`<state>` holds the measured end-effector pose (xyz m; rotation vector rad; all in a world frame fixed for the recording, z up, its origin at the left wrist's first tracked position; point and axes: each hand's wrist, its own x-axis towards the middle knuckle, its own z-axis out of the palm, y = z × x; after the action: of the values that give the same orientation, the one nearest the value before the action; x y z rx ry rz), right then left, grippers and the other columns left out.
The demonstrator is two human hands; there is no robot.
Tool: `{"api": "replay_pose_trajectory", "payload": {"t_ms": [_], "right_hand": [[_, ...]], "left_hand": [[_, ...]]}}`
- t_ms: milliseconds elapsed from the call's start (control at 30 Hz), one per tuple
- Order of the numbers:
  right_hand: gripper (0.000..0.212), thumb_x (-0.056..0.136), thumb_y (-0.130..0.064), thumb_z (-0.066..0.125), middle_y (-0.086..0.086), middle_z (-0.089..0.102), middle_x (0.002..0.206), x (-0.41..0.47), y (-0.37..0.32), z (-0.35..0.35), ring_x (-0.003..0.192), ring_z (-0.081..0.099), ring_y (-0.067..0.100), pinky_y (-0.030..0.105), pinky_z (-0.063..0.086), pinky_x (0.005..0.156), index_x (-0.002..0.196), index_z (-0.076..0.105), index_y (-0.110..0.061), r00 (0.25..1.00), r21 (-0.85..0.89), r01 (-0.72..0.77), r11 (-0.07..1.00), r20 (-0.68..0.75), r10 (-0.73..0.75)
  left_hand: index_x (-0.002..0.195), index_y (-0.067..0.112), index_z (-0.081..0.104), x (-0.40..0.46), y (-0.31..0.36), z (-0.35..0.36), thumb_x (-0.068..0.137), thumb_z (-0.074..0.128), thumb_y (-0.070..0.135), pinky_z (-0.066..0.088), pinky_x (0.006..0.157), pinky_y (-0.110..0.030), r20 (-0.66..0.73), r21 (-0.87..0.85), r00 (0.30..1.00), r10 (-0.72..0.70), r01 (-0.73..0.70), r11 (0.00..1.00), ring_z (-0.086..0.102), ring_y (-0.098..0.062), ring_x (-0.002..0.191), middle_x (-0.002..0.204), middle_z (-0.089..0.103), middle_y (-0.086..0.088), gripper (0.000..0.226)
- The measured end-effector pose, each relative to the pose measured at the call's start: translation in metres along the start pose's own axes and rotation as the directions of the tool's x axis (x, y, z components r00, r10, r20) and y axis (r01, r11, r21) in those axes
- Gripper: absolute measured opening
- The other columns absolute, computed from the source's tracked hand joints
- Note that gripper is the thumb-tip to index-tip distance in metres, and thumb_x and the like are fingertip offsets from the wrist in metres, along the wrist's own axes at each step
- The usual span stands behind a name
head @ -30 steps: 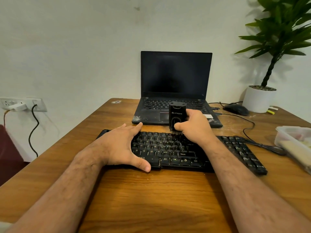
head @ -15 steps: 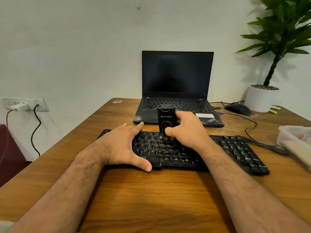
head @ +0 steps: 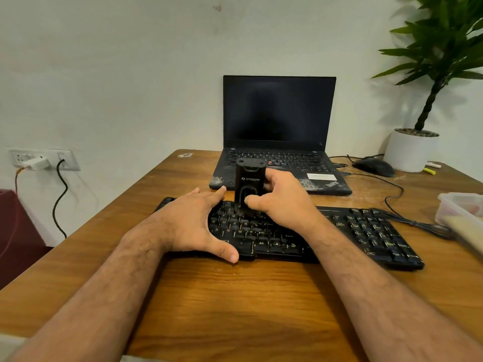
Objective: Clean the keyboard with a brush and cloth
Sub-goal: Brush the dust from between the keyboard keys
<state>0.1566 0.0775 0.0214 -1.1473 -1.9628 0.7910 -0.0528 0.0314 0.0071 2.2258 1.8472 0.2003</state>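
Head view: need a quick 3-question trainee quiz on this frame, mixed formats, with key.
1. True or false: the right hand holds the black brush upright on the keyboard.
2. The left hand is: A) lifting the laptop B) resting flat on the keyboard C) holding the mouse
3. Fill in: the laptop screen is ____.

Key: 1 true; 2 B; 3 dark

home office, wooden desk (head: 235, 296), laptop (head: 279, 111), potted plant (head: 439, 48)

Pale wall (head: 130, 74), wooden desk (head: 235, 296), wall sockets (head: 43, 159).
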Motion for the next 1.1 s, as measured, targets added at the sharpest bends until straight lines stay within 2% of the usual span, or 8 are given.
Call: {"api": "replay_pose_trajectory", "payload": {"t_ms": [100, 167, 300, 433, 633, 833, 967, 1100], "right_hand": [[0.039, 0.079, -0.018, 0.078, -0.010, 0.074, 0.104, 0.002, -0.002, 0.009, 0.096, 0.067, 0.004, 0.021, 0.053, 0.079, 0.116, 0.070, -0.028, 0.999, -0.029, 0.017, 0.999, 0.035, -0.016], [0.036, 0.077, -0.019, 0.079, -0.009, 0.075, 0.100, 0.005, 0.001, -0.001, 0.093, 0.069, 0.007, 0.026, 0.055, 0.079, 0.111, 0.071, -0.026, 1.000, -0.087, -0.007, 0.996, 0.029, 0.010], [0.030, 0.076, -0.015, 0.080, -0.008, 0.077, 0.090, 0.001, 0.015, -0.032, 0.083, 0.073, 0.009, 0.031, 0.057, 0.077, 0.104, 0.072, -0.023, 0.996, -0.115, -0.082, 0.990, 0.030, 0.086], [0.032, 0.073, -0.012, 0.081, -0.005, 0.078, 0.088, -0.004, 0.022, -0.051, 0.081, 0.075, 0.013, 0.042, 0.060, 0.085, 0.102, 0.074, -0.022, 0.994, -0.126, -0.111, 0.986, -0.002, 0.112], [0.035, 0.079, -0.013, 0.080, -0.010, 0.076, 0.094, -0.008, 0.012, -0.038, 0.085, 0.072, 0.004, 0.026, 0.055, 0.076, 0.109, 0.070, -0.027, 0.997, -0.074, -0.067, 0.995, 0.022, 0.069], [0.036, 0.079, -0.011, 0.080, -0.012, 0.078, 0.093, -0.008, -0.001, -0.010, 0.089, 0.074, 0.004, 0.031, 0.057, 0.085, 0.103, 0.071, -0.036, 0.986, 0.053, -0.028, 0.998, 0.168, 0.018], [0.037, 0.079, -0.014, 0.079, -0.015, 0.074, 0.096, -0.008, -0.001, -0.012, 0.091, 0.069, 0.000, 0.018, 0.050, 0.072, 0.111, 0.070, -0.030, 0.999, -0.034, -0.027, 0.999, 0.029, 0.028], [0.039, 0.079, -0.010, 0.079, -0.014, 0.077, 0.093, -0.017, -0.002, -0.020, 0.086, 0.072, 0.001, 0.013, 0.053, 0.069, 0.108, 0.071, -0.034, 0.985, 0.025, -0.022, 0.999, 0.173, 0.018]], "left_hand": [[0.160, 0.036, 0.006, 0.006, -0.008, 0.005, 0.035, 0.061, 0.103, 0.012, 0.126, -0.048, -0.034, 0.013, 0.998, 0.054, -0.053, 0.998, 0.020, -0.016, 0.153, 0.163, 0.027, 0.016, 0.152], [0.161, 0.033, 0.003, 0.004, -0.005, 0.005, 0.033, 0.060, 0.103, 0.007, 0.127, -0.046, -0.032, 0.012, 0.999, 0.031, -0.030, 0.999, 0.012, -0.018, 0.154, 0.165, 0.021, 0.013, 0.156], [0.161, 0.029, 0.001, -0.003, 0.002, -0.001, 0.031, 0.060, 0.100, -0.004, 0.121, -0.033, -0.017, -0.003, 1.000, 0.011, -0.011, 1.000, 0.005, -0.020, 0.154, 0.166, 0.016, 0.009, 0.160], [0.161, 0.029, 0.001, -0.001, 0.000, 0.001, 0.031, 0.060, 0.101, -0.001, 0.126, -0.037, -0.024, 0.007, 1.000, 0.013, -0.013, 1.000, 0.006, -0.019, 0.154, 0.167, 0.014, 0.008, 0.160], [0.161, 0.032, 0.000, 0.000, -0.001, 0.002, 0.029, 0.059, 0.103, 0.004, 0.127, -0.044, -0.011, 0.006, 1.000, 0.004, -0.004, 1.000, 0.005, -0.022, 0.155, 0.167, 0.013, 0.009, 0.161], [0.162, 0.028, 0.004, 0.003, -0.005, 0.004, 0.036, 0.058, 0.103, 0.002, 0.126, -0.039, -0.041, 0.010, 0.996, 0.079, -0.078, 0.997, 0.016, -0.011, 0.153, 0.165, 0.020, 0.011, 0.156], [0.162, 0.025, 0.003, 0.001, -0.004, 0.003, 0.034, 0.056, 0.104, -0.001, 0.126, -0.035, -0.046, 0.027, 0.997, 0.060, -0.059, 0.998, 0.012, -0.013, 0.153, 0.167, 0.017, 0.008, 0.159], [0.162, 0.025, 0.003, 0.002, -0.004, 0.004, 0.034, 0.057, 0.103, 0.001, 0.127, -0.038, -0.046, 0.016, 0.998, 0.053, -0.052, 0.998, 0.012, -0.013, 0.154, 0.166, 0.018, 0.009, 0.159]]}}
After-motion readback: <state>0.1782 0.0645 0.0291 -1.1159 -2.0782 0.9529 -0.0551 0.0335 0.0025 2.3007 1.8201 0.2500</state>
